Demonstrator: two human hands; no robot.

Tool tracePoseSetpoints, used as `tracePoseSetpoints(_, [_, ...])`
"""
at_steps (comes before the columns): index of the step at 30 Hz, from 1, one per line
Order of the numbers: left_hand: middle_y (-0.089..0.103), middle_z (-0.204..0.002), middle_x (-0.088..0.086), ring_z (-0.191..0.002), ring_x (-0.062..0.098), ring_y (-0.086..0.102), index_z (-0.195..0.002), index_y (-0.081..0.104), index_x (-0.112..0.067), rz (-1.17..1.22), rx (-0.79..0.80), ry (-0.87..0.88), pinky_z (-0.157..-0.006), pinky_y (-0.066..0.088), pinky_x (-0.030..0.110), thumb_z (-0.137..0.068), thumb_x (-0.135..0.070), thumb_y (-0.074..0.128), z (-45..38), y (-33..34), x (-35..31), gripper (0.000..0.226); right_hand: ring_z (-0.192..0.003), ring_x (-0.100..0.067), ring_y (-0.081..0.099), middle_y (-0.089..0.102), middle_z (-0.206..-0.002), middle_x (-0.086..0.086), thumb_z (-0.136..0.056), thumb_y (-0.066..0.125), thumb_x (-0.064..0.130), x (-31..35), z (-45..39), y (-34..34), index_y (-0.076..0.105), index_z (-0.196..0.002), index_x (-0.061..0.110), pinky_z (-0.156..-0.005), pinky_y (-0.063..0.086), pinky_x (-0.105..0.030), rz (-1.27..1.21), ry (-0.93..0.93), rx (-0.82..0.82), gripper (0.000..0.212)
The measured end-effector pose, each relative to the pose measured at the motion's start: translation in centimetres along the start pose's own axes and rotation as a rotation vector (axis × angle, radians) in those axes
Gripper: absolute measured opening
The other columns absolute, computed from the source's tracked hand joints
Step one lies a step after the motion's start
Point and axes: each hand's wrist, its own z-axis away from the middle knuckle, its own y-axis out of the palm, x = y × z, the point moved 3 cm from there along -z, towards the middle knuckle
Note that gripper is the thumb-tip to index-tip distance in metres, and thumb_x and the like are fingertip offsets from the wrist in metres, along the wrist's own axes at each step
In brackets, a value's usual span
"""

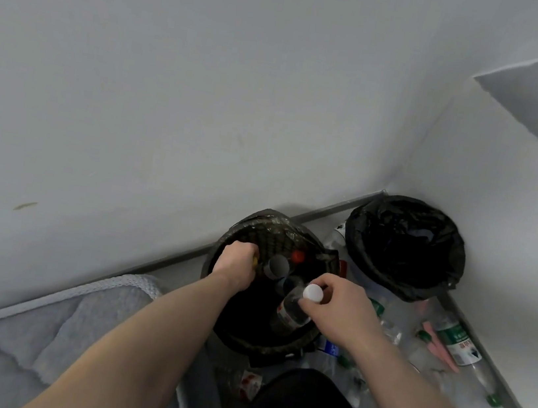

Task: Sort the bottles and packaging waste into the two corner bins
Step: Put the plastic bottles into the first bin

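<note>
Over the near bin (217,265), right hand (339,310) pinches a white-capped bottle (292,307) by its neck, left hand (236,263) curled on something yellowish inside; far bin (406,247) in corner.

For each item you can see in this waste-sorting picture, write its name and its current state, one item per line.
Left hand: fingers curled, inside the near bin, holding something yellow.
Right hand: pinching the white-capped bottle.
White-capped bottle: capped, tilted over the near bin.
Near bin: lined, holding bottles.
Corner bin: lined, contents unclear.
Green-labelled bottle: lying on the floor, capped.
</note>
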Motion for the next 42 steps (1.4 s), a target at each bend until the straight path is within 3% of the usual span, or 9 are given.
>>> tracePoseSetpoints(11, [0.071, -0.104, 0.009, -0.098, 0.037, 0.067, -0.099, 0.066, -0.019, -0.005, 0.054, 0.106, -0.079, 0.054, 0.038, -0.083, -0.019, 0.068, -1.7, 2.4, -1.5, 0.016, -0.086, -0.014, 0.064, 0.062, -0.094, 0.014, -0.079, 0.072, 0.045, -0.8, -1.6, 1.6, 0.065, -0.095, 0.039, -0.073, 0.057, -0.041, 0.117, -0.035, -0.016, 0.019])
tracePoseSetpoints(16, [0.06, -0.128, 0.009, -0.107, 0.041, 0.063, -0.129, 0.053, -0.02, -0.015, -0.014, 0.098, -0.091, 0.053, 0.045, -0.086, -0.018, 0.065, -2.7, 2.3, -1.3, 0.045, -0.085, -0.015, 0.064, 0.062, -0.092, 0.013, -0.081, 0.073, 0.041, -1.4, -2.1, 2.1, 0.066, -0.096, 0.037, -0.072, 0.058, -0.039, 0.148, -0.019, -0.01, 0.017])
tracePoseSetpoints(20, [0.054, -0.135, 0.007, -0.103, 0.044, 0.064, -0.141, 0.045, -0.024, -0.088, -0.021, 0.141, -0.087, 0.054, 0.047, -0.088, -0.017, 0.063, -3.3, 1.5, -0.8, 0.057, -0.084, -0.016, 0.066, 0.064, -0.091, 0.012, -0.079, 0.074, 0.041, -1.5, -2.4, 2.1, 0.066, -0.094, 0.037, -0.072, 0.058, -0.04, 0.15, -0.008, -0.013, 0.018])
tracePoseSetpoints(25, [0.059, -0.13, 0.005, -0.107, 0.039, 0.063, -0.134, 0.054, -0.025, -0.083, -0.046, 0.199, -0.089, 0.053, 0.043, -0.082, -0.012, 0.063, -3.1, -0.1, -0.9, 0.054, -0.085, -0.016, 0.066, 0.065, -0.092, 0.013, -0.079, 0.074, 0.042, -1.0, -2.4, 2.1, 0.066, -0.096, 0.037, -0.074, 0.059, -0.04, 0.153, -0.003, -0.007, 0.019])
tracePoseSetpoints(29, [0.06, -0.118, 0.007, -0.106, 0.036, 0.063, -0.115, 0.062, -0.021, -0.168, -0.007, 0.251, -0.088, 0.053, 0.041, -0.078, -0.013, 0.062, -1.6, -4.0, -1.1, 0.038, -0.085, -0.016, 0.065, 0.065, -0.091, 0.013, -0.079, 0.073, 0.043, -0.5, -1.9, 1.6, 0.066, -0.095, 0.038, -0.073, 0.058, -0.039, 0.155, 0.005, 0.001, 0.018])
tracePoseSetpoints(32, [0.053, -0.123, 0.007, -0.108, 0.034, 0.061, -0.122, 0.058, -0.02, -0.281, 0.05, 0.212, -0.087, 0.054, 0.043, -0.076, -0.011, 0.064, -0.4, -7.1, 0.8, 0.047, -0.087, -0.017, 0.065, 0.065, -0.091, 0.013, -0.08, 0.071, 0.045, 0.1, -1.5, 1.3, 0.066, -0.096, 0.039, -0.075, 0.058, -0.04, 0.159, 0.004, 0.006, 0.018])
tracePoseSetpoints(37, [0.051, -0.139, 0.011, -0.122, 0.031, 0.057, -0.144, 0.046, -0.014, -0.231, 0.165, -0.04, -0.096, 0.05, 0.037, -0.083, -0.029, 0.072, 0.6, -8.3, 6.0, 0.068, -0.083, -0.013, 0.064, 0.066, -0.09, 0.013, -0.082, 0.065, 0.043, 2.2, -1.3, 1.2, 0.066, -0.097, 0.039, -0.07, 0.057, -0.038, 0.197, -0.064, 0.016, 0.016])
tracePoseSetpoints(39, [0.059, -0.132, 0.014, -0.11, 0.029, 0.064, -0.145, 0.046, -0.008, -0.115, 0.294, -0.155, -0.087, 0.055, 0.036, -0.088, -0.033, 0.072, 0.8, -7.9, 6.8, 0.067, -0.082, -0.015, 0.064, 0.068, -0.091, 0.011, -0.082, 0.063, 0.044, 3.6, -1.7, 1.6, 0.066, -0.097, 0.038, -0.067, 0.057, -0.037, 0.242, -0.094, 0.034, 0.017])
tracePoseSetpoints(42, [0.068, -0.112, 0.014, -0.075, 0.023, 0.069, -0.13, 0.057, -0.004, -0.001, 0.405, -0.201, -0.052, 0.058, 0.029, -0.088, -0.028, 0.071, 0.8, -7.4, 6.5, 0.05, -0.087, -0.021, 0.066, 0.069, -0.093, 0.007, -0.081, 0.063, 0.043, 6.3, -2.8, 3.0, 0.066, -0.097, 0.037, -0.068, 0.052, -0.033, 0.275, -0.121, 0.054, 0.017])
